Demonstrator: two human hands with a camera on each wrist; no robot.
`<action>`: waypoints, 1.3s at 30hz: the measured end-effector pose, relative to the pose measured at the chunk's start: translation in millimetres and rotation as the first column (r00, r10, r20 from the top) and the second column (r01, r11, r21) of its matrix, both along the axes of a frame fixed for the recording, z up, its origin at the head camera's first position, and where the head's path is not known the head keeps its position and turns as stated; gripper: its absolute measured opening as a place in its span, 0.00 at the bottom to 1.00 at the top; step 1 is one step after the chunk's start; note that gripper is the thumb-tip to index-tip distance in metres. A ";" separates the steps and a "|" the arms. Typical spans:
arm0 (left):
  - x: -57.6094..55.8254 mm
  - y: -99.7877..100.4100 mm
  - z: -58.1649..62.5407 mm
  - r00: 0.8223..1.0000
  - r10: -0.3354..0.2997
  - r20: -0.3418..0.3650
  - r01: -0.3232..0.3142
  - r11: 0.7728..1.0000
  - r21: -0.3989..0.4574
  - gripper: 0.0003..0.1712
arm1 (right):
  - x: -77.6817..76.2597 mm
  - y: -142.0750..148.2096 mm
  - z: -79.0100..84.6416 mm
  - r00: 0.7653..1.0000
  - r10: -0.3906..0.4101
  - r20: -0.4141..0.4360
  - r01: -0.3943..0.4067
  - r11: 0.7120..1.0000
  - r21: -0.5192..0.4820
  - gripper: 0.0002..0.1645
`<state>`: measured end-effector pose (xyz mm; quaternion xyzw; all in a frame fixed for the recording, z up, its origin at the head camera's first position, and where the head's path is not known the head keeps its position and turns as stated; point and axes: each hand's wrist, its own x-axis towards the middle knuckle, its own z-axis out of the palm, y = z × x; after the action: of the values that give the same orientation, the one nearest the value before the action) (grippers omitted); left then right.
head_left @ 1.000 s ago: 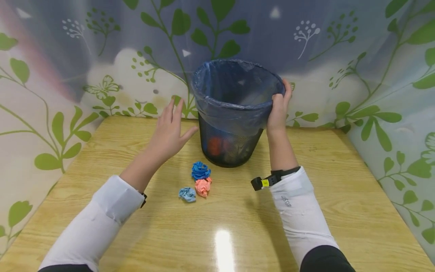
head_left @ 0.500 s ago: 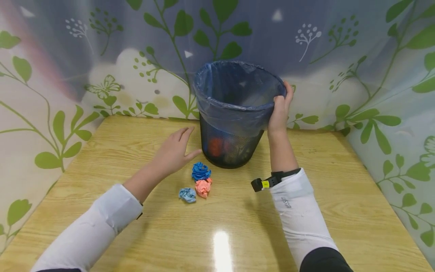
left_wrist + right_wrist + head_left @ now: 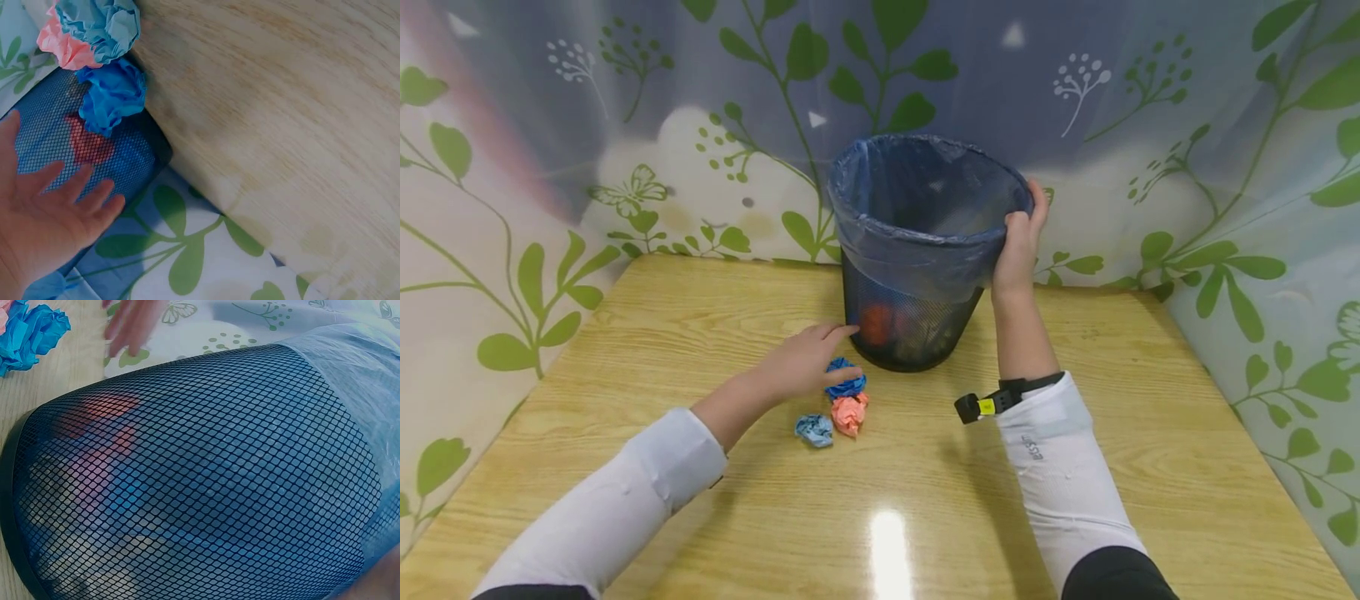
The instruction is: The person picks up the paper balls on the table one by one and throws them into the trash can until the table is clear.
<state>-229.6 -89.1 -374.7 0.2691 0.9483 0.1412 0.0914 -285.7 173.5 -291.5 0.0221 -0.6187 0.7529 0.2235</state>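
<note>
A black mesh wastebasket (image 3: 947,329) with a blue plastic liner (image 3: 910,258) stands on the table, leaning slightly. My right hand (image 3: 1017,254) grips its rim at the right, thumb outside over the liner. In front of the basket lie a dark blue crumpled paper ball (image 3: 846,385), a pink one (image 3: 848,415) and a light blue one (image 3: 814,430). Over the dark blue ball hovers my left hand (image 3: 797,365), partly covering it in the head view; the left wrist view shows this hand (image 3: 56,219) with fingers spread and nothing held.
Through the mesh, red and other coloured crumpled pieces (image 3: 106,412) show low inside the basket. A leaf-patterned curtain (image 3: 700,167) hangs close behind the basket and along both sides of the wooden table (image 3: 1112,467).
My left hand has come down and toward me from beside the basket to just over the dark blue paper ball. The right hand stays on the rim.
</note>
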 end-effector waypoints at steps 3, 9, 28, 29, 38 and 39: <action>0.6 1.7 -3.5 0.997 -0.055 0.047 0.055 0.998 0.005 0.41 | 0.2 0.3 0.4 1.000 0.004 -0.003 -0.004 1.000 -0.001 0.39; -0.4 4.4 -13.3 0.989 -0.118 0.089 0.120 0.993 -0.017 0.41 | 0.2 0.0 -0.1 1.000 -0.003 0.006 0.003 1.000 0.007 0.39; -4.5 11.6 -22.7 0.969 -0.104 0.224 0.131 0.985 -0.110 0.40 | -0.7 0.8 -1.6 1.000 0.005 0.007 -0.005 1.000 0.010 0.39; -4.7 12.0 -22.9 0.968 -0.099 0.232 0.128 0.986 -0.111 0.40 | -0.5 0.7 -1.6 1.000 0.004 0.006 -0.004 1.000 0.012 0.39; -8.6 18.9 -28.1 0.973 -0.074 0.219 0.105 0.986 -0.132 0.41 | 0.5 0.3 -1.0 1.000 0.002 -0.001 -0.002 1.000 0.013 0.38; -8.9 20.3 -28.5 0.975 -0.075 0.208 0.105 0.985 -0.139 0.40 | 0.7 0.3 -0.9 1.000 0.004 -0.005 -0.004 1.000 0.009 0.38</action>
<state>-238.5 -68.8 -403.3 0.2887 0.9287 0.0924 0.2134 -285.0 173.8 -292.4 0.0262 -0.6216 0.7503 0.2234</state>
